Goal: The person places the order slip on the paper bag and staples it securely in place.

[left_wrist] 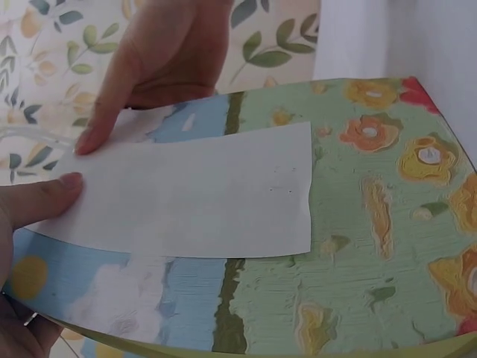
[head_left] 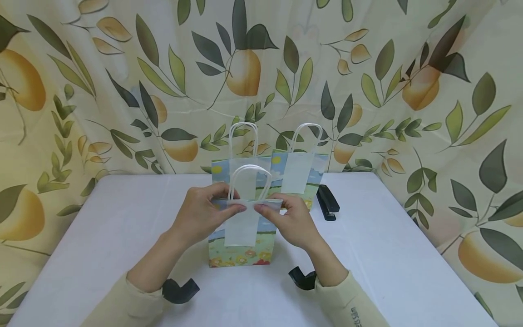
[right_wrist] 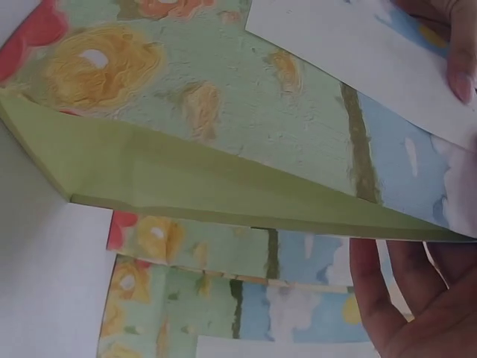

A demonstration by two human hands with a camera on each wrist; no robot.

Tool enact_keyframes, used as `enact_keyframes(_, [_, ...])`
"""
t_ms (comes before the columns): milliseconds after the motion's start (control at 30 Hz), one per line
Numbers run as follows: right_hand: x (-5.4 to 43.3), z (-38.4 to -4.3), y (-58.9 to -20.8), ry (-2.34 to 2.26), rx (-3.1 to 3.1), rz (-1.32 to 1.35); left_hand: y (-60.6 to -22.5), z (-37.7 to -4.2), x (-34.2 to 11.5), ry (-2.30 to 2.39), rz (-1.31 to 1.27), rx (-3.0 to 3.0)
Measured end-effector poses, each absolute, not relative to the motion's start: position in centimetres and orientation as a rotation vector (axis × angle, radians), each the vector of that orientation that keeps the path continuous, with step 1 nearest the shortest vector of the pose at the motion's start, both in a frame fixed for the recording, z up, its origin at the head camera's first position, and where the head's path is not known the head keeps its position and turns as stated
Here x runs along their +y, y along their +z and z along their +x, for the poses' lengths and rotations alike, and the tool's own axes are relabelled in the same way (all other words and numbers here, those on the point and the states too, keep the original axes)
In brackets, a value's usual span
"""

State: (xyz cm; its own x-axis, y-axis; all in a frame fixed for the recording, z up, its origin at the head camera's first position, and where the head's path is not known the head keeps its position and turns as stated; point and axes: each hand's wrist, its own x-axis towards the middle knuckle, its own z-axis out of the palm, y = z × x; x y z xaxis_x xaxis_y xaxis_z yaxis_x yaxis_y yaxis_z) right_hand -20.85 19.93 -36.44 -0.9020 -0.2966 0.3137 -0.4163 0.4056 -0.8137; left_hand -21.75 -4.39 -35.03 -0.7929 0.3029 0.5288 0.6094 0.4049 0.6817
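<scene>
A small paper gift bag (head_left: 261,254) printed with sky, clouds and flowers stands upright at the table's middle. White twisted handles (head_left: 250,167) rise from its mouth, and a white paper strip (head_left: 240,231) hangs down its front. My left hand (head_left: 201,212) pinches the top edge left of centre, thumb in front and fingers behind. The right hand (head_left: 293,221) pinches the same edge on the right, its thumb tip near the other thumb. Both thumbs press over the strip's upper end. In the right wrist view the bag's green side panel (right_wrist: 164,168) is folded inward toward the top.
Two similar bags, one at the back left (head_left: 220,170) and one at the back right (head_left: 319,167), stand behind the front bag. A black stapler (head_left: 327,202) lies right of them. A patterned curtain (head_left: 286,81) hangs behind the white table (head_left: 122,218).
</scene>
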Motion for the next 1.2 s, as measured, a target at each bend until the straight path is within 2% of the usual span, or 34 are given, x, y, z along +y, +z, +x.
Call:
enact_keyframes(167, [19.7,-20.8,-36.3,1.486,-2.55,0.611,-35.1,-22.0,-4.8,-1.396,-0.813,-2.342])
enact_keyframes(633, [19.8,-21.1,-36.6,1.484,-2.522,0.642,-36.9,-24.2,-6.2,-1.944,-0.929,-2.393])
enact_keyframes(1200, [19.8,-21.0,-36.3,1.459,-2.541,0.618,-37.4,-24.7,-6.4,-1.884,-1.083,-2.345])
